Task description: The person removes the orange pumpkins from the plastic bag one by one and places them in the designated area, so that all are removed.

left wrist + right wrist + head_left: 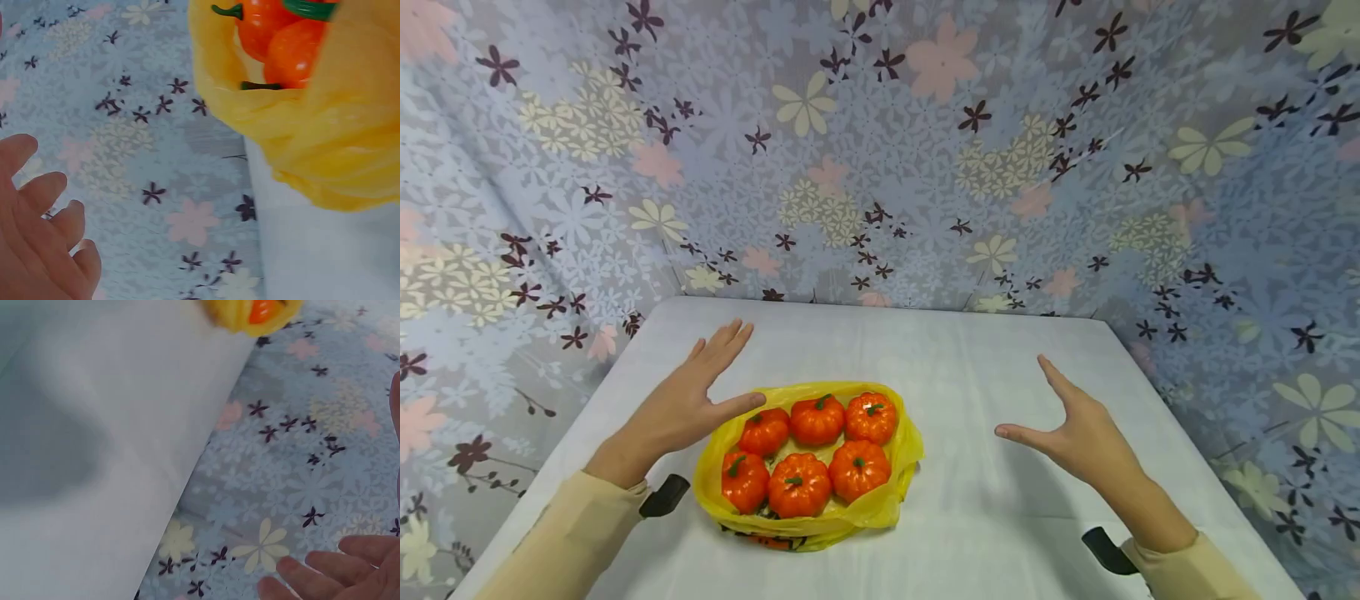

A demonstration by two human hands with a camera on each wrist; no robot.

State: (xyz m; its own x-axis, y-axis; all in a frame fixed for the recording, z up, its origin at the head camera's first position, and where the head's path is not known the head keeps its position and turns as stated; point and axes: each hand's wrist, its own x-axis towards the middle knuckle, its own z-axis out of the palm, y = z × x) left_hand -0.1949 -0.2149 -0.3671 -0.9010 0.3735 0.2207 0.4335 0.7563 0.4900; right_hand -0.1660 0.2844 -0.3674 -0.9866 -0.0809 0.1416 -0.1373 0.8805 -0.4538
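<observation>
Several small orange pumpkins with green stems lie in an open yellow plastic bag on the white table. My left hand hovers just left of the bag with straight fingers, its thumb close to the bag's rim, holding nothing. My right hand is held open a hand's width to the right of the bag, thumb pointing toward it, also holding nothing. The left wrist view shows the bag and pumpkins close up, with my left fingers spread. In the right wrist view the bag is only a sliver, my right fingers at the bottom.
A floral cloth hangs behind and around the table on three sides. The table's far edge meets the cloth. Black wrist-camera mounts sit by both sleeves.
</observation>
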